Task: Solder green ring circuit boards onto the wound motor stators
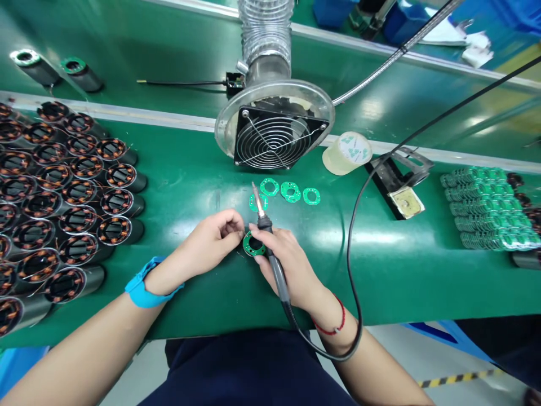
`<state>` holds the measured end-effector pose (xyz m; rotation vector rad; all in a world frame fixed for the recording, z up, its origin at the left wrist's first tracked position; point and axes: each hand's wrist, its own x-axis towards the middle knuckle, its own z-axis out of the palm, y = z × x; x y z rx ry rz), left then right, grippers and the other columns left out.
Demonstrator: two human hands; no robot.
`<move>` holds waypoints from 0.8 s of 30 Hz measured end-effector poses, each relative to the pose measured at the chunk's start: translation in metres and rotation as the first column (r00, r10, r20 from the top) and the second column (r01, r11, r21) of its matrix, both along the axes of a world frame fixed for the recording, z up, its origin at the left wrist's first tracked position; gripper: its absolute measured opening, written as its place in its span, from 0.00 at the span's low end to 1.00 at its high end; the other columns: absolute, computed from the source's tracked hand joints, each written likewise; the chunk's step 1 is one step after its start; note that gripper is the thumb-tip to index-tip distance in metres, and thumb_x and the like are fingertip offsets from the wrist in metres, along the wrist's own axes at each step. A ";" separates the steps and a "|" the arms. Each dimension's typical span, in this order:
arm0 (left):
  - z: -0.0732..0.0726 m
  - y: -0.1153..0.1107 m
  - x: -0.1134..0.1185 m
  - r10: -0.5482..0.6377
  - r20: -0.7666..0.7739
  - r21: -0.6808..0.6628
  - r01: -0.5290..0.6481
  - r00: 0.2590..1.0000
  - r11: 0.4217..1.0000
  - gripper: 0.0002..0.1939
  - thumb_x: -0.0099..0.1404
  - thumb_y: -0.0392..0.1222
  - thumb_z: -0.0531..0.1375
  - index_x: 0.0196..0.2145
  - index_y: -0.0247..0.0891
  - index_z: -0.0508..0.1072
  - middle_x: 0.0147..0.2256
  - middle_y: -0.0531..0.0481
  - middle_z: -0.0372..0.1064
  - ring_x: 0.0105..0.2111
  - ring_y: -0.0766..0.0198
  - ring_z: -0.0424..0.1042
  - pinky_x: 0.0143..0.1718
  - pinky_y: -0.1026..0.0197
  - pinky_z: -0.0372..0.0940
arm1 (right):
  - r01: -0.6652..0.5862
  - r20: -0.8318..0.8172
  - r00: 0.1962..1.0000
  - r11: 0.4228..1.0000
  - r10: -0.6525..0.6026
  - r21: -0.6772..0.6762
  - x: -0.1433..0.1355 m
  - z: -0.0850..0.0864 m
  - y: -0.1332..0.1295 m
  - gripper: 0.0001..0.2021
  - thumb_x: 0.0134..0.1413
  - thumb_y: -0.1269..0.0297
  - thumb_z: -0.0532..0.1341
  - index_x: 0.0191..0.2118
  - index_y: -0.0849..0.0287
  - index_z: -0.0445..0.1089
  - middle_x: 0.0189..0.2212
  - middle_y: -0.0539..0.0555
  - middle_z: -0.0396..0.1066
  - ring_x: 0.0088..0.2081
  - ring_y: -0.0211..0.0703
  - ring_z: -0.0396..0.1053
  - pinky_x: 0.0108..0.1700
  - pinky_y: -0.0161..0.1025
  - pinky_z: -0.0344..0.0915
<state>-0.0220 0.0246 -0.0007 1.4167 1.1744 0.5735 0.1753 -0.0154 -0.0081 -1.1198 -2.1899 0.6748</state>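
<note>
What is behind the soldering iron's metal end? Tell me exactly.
A green ring board shows on both sides of the soldering iron's metal end. The strip directly behind the metal is covered.

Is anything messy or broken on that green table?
Nothing clearly looks broken or spilled. The only messy-looking bit is the loose green rings near the fan: they lie scattered, two overlapping, while the green rings on the right sit in neat stacks.
</note>
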 end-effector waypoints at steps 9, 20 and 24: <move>0.006 0.004 -0.006 -0.087 0.093 -0.061 0.093 0.992 0.994 0.04 0.61 0.41 0.59 0.32 0.38 0.71 0.28 0.54 0.68 0.30 0.66 0.67 0.32 0.62 0.63 | 0.125 0.036 0.991 0.985 -0.130 0.122 -0.002 -0.006 0.001 0.23 0.63 0.62 0.59 0.61 0.54 0.57 0.44 0.60 0.73 0.41 0.51 0.69 0.41 0.49 0.70; 0.005 0.003 0.003 0.031 0.141 -0.212 0.000 0.989 0.977 0.05 0.56 0.41 0.61 0.29 0.37 0.71 0.25 0.55 0.69 0.26 0.68 0.66 0.29 0.64 0.61 | 0.058 -0.006 0.998 0.967 -0.058 0.247 -0.003 0.004 -0.004 0.17 0.60 0.72 0.57 0.55 0.55 0.63 0.42 0.55 0.79 0.52 0.50 0.70 0.49 0.48 0.65; 0.009 0.005 0.002 0.052 0.163 -0.278 -0.004 0.985 0.960 0.06 0.56 0.42 0.61 0.28 0.36 0.71 0.24 0.55 0.68 0.26 0.68 0.65 0.30 0.64 0.61 | 0.095 -0.075 0.994 0.966 -0.079 0.241 -0.001 0.003 -0.003 0.15 0.61 0.73 0.56 0.52 0.56 0.66 0.37 0.54 0.80 0.43 0.46 0.74 0.48 0.46 0.66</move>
